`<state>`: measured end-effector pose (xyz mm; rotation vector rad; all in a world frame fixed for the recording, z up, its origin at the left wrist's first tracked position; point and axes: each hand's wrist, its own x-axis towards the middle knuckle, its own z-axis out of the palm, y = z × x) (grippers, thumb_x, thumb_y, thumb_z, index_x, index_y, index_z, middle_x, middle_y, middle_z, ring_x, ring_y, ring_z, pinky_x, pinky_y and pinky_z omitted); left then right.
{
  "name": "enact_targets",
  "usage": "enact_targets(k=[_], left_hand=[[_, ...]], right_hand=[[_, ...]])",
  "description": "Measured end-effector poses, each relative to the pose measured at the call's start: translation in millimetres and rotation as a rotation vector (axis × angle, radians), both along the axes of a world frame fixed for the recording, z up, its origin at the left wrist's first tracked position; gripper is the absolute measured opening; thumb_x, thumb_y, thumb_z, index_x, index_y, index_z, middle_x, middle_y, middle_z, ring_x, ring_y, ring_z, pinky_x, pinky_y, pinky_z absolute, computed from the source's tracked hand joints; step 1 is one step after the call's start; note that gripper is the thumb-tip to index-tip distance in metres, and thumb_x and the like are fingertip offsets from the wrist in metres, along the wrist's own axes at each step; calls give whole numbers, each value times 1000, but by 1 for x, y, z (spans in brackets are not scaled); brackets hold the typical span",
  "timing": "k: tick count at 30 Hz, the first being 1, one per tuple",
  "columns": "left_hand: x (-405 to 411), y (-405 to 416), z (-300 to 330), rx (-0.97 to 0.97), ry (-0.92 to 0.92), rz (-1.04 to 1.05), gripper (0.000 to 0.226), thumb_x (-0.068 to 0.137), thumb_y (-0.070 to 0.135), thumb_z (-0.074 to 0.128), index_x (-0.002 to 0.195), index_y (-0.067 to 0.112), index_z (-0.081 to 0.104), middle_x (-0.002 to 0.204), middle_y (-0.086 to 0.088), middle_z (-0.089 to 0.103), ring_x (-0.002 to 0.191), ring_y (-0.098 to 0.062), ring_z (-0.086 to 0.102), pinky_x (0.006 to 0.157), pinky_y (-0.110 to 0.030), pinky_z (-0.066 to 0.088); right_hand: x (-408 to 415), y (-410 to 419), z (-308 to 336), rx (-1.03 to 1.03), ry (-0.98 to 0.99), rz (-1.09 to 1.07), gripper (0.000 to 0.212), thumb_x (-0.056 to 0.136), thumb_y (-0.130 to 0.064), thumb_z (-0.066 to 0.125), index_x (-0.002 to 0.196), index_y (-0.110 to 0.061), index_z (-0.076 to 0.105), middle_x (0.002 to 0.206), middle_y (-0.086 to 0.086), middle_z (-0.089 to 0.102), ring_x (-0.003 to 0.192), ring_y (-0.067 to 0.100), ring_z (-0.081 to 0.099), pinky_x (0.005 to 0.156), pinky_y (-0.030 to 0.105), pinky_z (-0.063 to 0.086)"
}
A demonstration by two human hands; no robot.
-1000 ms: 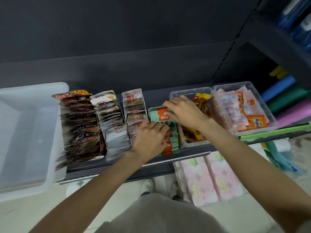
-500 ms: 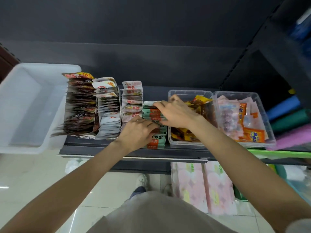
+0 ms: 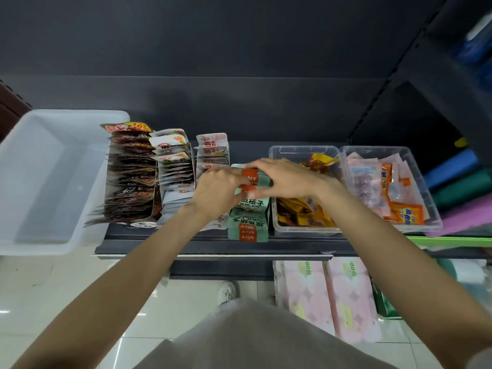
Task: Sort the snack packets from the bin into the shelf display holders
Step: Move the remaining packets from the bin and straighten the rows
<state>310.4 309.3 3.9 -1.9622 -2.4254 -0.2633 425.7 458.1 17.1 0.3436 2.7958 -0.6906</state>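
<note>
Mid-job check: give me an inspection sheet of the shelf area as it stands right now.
Surface: dark shelf, with packet rows and tubs along it.
Job's things: green packets in a row at the middle; dark packets and white packets standing in holders on the left; the white bin at the far left shows only its bare inside.
Clutter: two clear tubs, one with yellow-brown packets, one with pink and orange packets.
Grip: left hand and right hand both hold the green packets.
Cables: nothing seen.
Surroundings: pink wrapped packs below the shelf; coloured rolls on the right; tiled floor.
</note>
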Motion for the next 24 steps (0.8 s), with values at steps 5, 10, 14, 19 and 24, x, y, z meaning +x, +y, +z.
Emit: enact_targets(k=[5,10,14,19,24], left_hand=[[4,-28,-9,309,33,-102,40,72,51,71,98,21,66,95,2,66,89,-19,60,81,-36,46],[31,-51,-32,-83,230,-192,62,61,58,74,108,20,60,97,0,64,90,-20,60,84,-35,35],[15,-39,-25,85,78,-151,13,71,27,79,80,22,71,71,5,69,63,-19,65,79,-34,41],[3,-24,-8,188,-25,-42,13,74,21,78,85,21,73,74,3,72,66,-19,67,80,-36,45],[0,-22,0,150,40,-72,16,78,20,72,93,18,72,83,0,73,76,-23,67,82,-38,45]], right_hand=[[0,-7,-9,218,140,52,53,89,-37,63,134,-23,40,134,-5,53,119,15,52,103,37,33],[-4,-8,-4,235,87,50,52,91,-39,59,136,-23,39,137,-4,52,121,17,51,106,39,31],[-7,-6,-3,210,54,34,56,91,-39,60,139,-23,37,137,-2,51,120,19,52,104,40,34],[-17,4,3,115,4,-13,47,93,-33,58,136,-23,42,131,-2,57,115,17,56,96,39,44],[-22,2,8,122,-15,63,41,91,-41,58,127,-23,53,121,-4,63,105,14,61,88,33,48]])
